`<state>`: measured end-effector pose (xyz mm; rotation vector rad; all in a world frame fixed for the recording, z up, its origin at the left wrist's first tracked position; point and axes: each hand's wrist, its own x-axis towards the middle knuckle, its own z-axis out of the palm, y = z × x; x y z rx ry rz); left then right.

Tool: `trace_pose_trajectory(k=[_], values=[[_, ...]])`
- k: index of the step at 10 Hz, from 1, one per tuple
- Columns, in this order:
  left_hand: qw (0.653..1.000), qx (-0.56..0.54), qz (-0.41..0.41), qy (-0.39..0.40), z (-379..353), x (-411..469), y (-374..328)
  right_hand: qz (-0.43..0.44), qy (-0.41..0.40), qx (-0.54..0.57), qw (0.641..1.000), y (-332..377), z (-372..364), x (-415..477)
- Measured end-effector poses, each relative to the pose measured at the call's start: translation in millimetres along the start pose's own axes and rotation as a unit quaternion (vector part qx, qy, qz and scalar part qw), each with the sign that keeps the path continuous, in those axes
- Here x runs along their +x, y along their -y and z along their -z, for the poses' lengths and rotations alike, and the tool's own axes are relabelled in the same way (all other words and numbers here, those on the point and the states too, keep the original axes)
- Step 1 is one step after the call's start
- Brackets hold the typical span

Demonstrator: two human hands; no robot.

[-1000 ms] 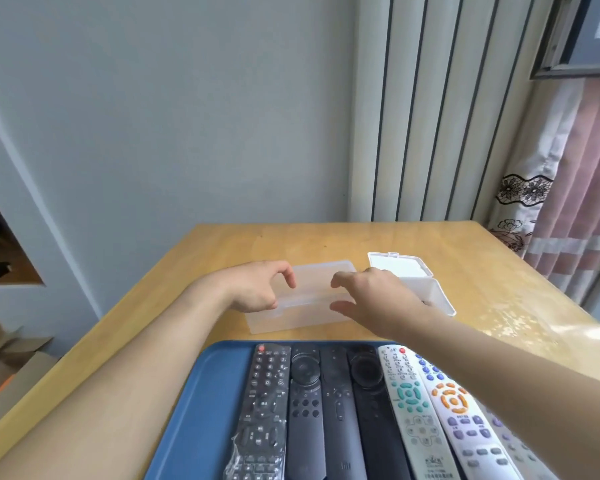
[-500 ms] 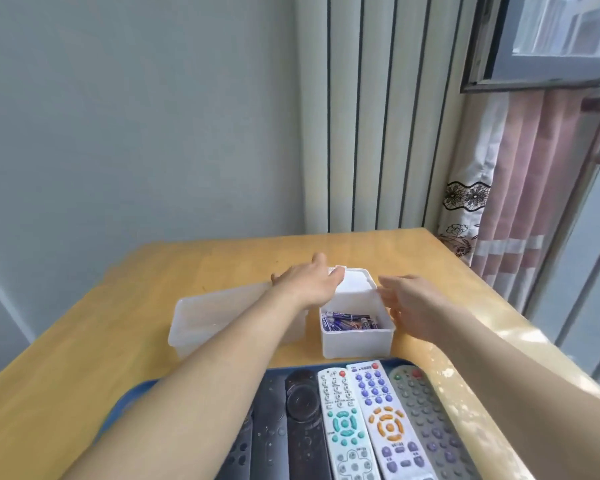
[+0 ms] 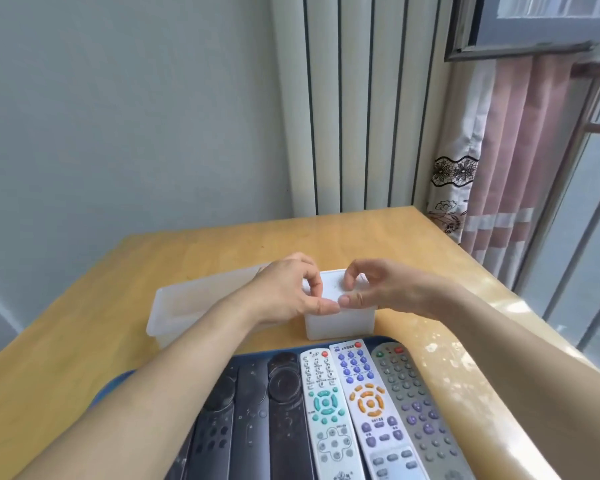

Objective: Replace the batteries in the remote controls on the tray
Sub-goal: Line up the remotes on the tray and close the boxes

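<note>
A small white battery box [image 3: 340, 323] stands on the wooden table just beyond the blue tray [image 3: 116, 381]. Its white lid [image 3: 333, 289] covers the top, so no batteries show. My left hand [image 3: 284, 292] and my right hand [image 3: 385, 289] meet over the box, each pinching the lid with thumb and curled fingers. Several remotes lie side by side on the tray: black ones [image 3: 284, 410], a white one with teal buttons [image 3: 326, 407], a white one with orange and purple buttons [image 3: 368, 403] and a grey one [image 3: 416, 410].
A translucent open container [image 3: 184, 306] sits left of the battery box, partly behind my left forearm. The wooden table [image 3: 222, 247] ends at a wall and radiator behind. A pink curtain [image 3: 520, 168] and window are at the right.
Half a second ago the battery box stood open with batteries showing and my hands at its sides. Now the lid covers it and both hands pinch the lid.
</note>
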<state>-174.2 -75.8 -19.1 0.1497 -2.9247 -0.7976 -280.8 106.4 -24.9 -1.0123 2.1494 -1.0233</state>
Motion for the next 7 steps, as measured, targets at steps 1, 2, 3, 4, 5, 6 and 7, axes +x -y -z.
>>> trace_pose_trajectory(k=[1,2,3,4,5,6,7], values=[[1.000,0.018,-0.016,-0.003,-3,-5,0,0.011,-0.043,-0.073,0.996,7,-7,-3],[0.995,0.091,-0.019,-0.037,-9,-14,3,0.035,-0.083,-0.071,0.993,3,-21,-9],[0.980,0.191,0.050,-0.038,-7,-27,16,0.034,-0.082,-0.117,0.989,-2,-26,-17],[0.973,0.225,0.060,-0.002,-3,-37,25,0.038,-0.095,-0.130,0.986,-6,-30,-18],[0.979,0.201,0.015,-0.019,1,-44,22,0.047,-0.135,-0.120,0.982,-8,-40,-15],[0.988,0.146,-0.013,-0.037,-1,-48,22,0.064,-0.129,-0.118,0.983,-6,-49,-12],[0.988,0.130,-0.017,-0.083,1,-50,20,0.050,-0.146,-0.121,0.981,-1,-49,-20]])
